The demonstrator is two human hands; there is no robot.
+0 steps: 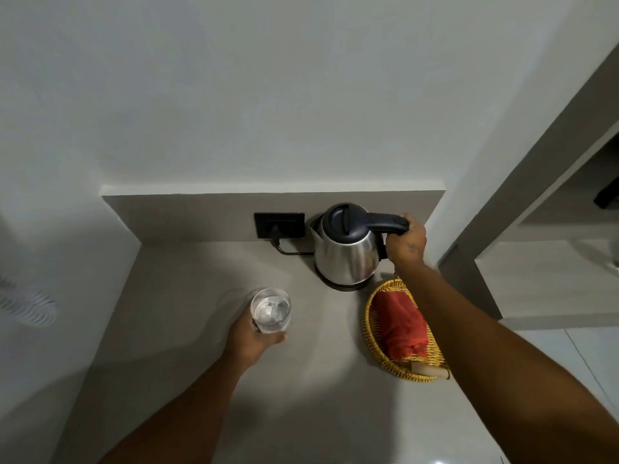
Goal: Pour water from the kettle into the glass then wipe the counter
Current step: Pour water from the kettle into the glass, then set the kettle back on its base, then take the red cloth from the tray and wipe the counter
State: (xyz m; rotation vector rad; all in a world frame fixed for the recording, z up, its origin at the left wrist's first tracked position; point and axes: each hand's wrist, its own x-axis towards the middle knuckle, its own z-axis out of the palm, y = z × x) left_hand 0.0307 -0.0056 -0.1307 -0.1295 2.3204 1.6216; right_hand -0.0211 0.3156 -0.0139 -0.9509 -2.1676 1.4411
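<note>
A steel kettle (345, 256) with a black lid and handle stands upright on its round base at the back of the grey counter (187, 380). My right hand (406, 243) is closed around the end of the kettle's handle. A clear glass (270, 310) with water in it stands to the front left of the kettle. My left hand (249, 336) grips the glass from the near side. An orange-red cloth (400, 324) lies folded in a yellow woven basket (371, 333) to the right.
A black wall socket (279, 225) with a plug and cord sits behind the kettle. The counter ends at a white wall on the left and back. To the right of the basket the counter drops to a tiled floor (576, 356) beside grey shelving.
</note>
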